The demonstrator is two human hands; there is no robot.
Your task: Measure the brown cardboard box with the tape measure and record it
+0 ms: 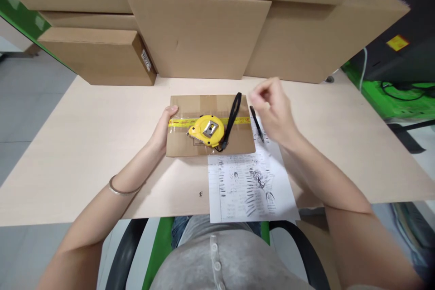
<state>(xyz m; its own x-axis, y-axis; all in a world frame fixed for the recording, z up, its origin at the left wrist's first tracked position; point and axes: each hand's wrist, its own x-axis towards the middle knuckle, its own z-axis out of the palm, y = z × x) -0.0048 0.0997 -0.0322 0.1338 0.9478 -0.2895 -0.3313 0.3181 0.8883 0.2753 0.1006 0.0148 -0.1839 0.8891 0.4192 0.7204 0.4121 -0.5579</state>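
A small flat cardboard box (190, 142) sealed with yellow tape lies on the table in front of me. A yellow tape measure (206, 130) with a black wrist strap (233, 115) rests on top of it. My left hand (162, 130) grips the box's left edge, thumb on top. My right hand (273, 111) hovers just right of the box with its fingers loosely curled and blurred, holding nothing that I can see. A black pen (256, 123) lies on a scribbled sheet of paper (249, 183) under that hand.
Large cardboard boxes (199, 34) are stacked along the back of the light wooden table (84, 145). A smaller box (98, 56) sits at the back left. Green equipment with cables (397, 95) stands to the right. My chair's black arms show below.
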